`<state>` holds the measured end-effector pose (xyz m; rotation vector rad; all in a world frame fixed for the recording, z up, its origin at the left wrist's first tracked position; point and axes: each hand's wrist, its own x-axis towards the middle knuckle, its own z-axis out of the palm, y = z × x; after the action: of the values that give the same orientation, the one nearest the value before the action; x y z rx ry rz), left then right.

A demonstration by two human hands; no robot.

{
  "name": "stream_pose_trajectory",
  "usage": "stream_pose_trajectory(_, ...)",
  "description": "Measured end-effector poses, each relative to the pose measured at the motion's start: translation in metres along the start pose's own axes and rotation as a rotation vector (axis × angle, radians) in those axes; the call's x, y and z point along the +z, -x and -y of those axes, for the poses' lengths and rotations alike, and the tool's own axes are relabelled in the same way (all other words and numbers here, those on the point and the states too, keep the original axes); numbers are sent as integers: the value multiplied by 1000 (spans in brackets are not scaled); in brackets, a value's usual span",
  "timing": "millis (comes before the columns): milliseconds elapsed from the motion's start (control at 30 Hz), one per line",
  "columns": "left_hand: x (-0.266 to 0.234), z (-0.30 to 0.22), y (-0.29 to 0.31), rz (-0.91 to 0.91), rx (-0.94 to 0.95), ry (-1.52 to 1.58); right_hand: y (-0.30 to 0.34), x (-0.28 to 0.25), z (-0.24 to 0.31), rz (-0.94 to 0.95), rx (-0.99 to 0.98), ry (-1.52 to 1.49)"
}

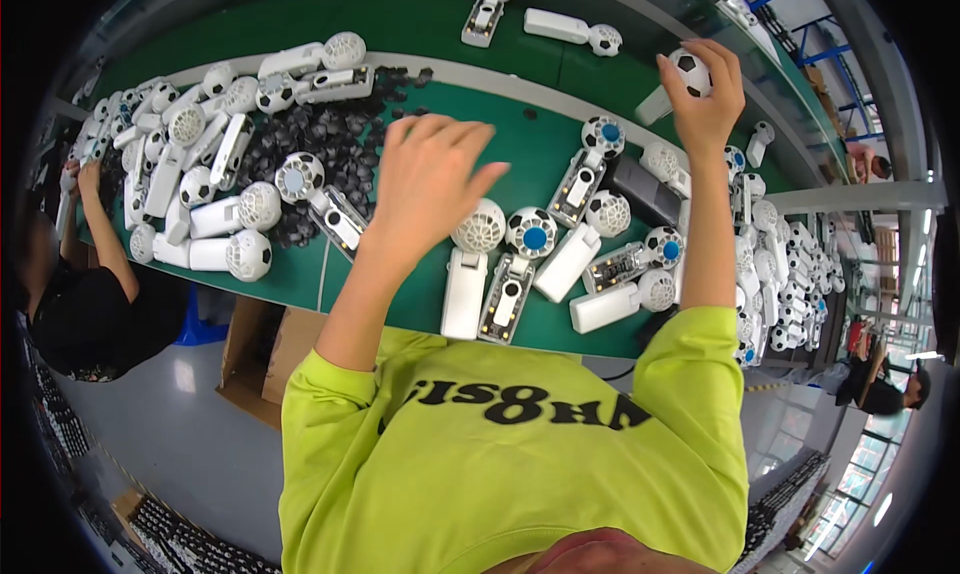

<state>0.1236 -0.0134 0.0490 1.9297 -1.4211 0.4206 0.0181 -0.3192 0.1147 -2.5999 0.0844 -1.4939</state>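
My right hand (707, 109) is closed around the football-patterned head of a white handheld fan (657, 104) over the green strip at the far right. The fan's white handle slants down to the left, out of my grasp. Above the table's middle, my left hand (428, 174) has its fingers stretched out, with nothing visible in it. A pile of small black parts (320, 129) lies to its left. Just nearer than that hand, a fan with a white mesh head (478, 226) lies beside an opened fan (508, 296) whose inner parts show.
Many white fans (165, 179) are heaped at the left, and more (790, 274) at the right. Two fans (562, 26) lie on the far green strip (430, 22). A dark box-shaped object (645, 189) lies among the right-hand fans. Another person (95, 304) works at the left.
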Motion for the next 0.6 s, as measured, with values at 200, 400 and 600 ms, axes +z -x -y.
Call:
stream_pose_trajectory(200,13,50,26,258,-330,-451,143,18,-190,650,166,428)
stream_pose_trajectory(400,33,83,39,208,-376,-405,38,59,-94,729,280,499)
stream_pose_trajectory(600,23,71,34,158,-251,-89,-25,180,-8,805,375,400)
